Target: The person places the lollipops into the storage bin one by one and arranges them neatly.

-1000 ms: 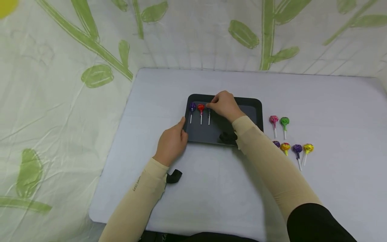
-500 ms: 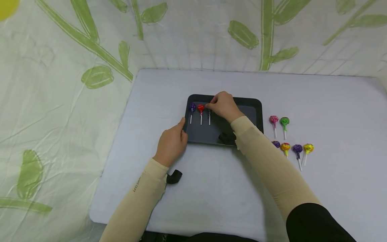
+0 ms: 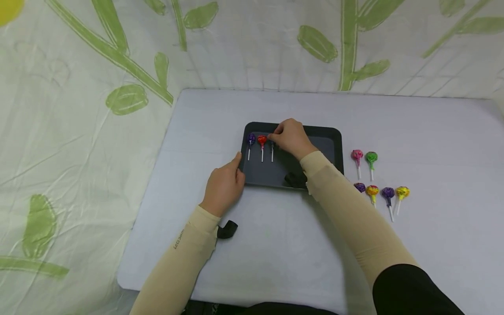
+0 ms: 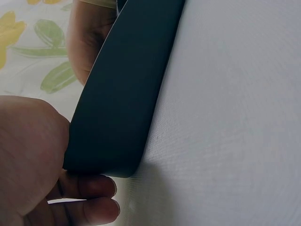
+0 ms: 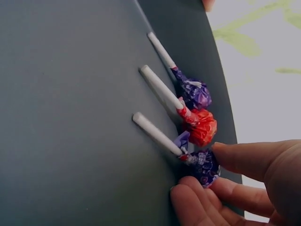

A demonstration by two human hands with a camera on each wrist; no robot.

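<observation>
A dark rectangular baking tray (image 3: 335, 144) lies on the white table. My left hand (image 3: 223, 186) grips its near left side, and in the left wrist view the fingers (image 4: 91, 210) come round the tray corner. Inside the tray, a purple lollipop (image 5: 195, 93) and a red lollipop (image 5: 203, 127) lie side by side at the left end, sticks toward me. My right hand (image 3: 293, 136) pinches the wrapped head of another purple lollipop (image 5: 206, 167) between thumb and fingers. That lollipop lies in line beside the red one; in the head view its head is mostly hidden by the hand.
Right of the tray lie a pink lollipop (image 3: 357, 155) and a green one (image 3: 371, 157). Nearer me is a row of purple and yellow lollipops (image 3: 387, 193), one partly behind my right forearm. A leaf-patterned sheet (image 3: 260, 48) hangs behind the table.
Almost nothing differs. Both hands stay where they were, the right one keeping its pinch on the purple lollipop with only a slight shift.
</observation>
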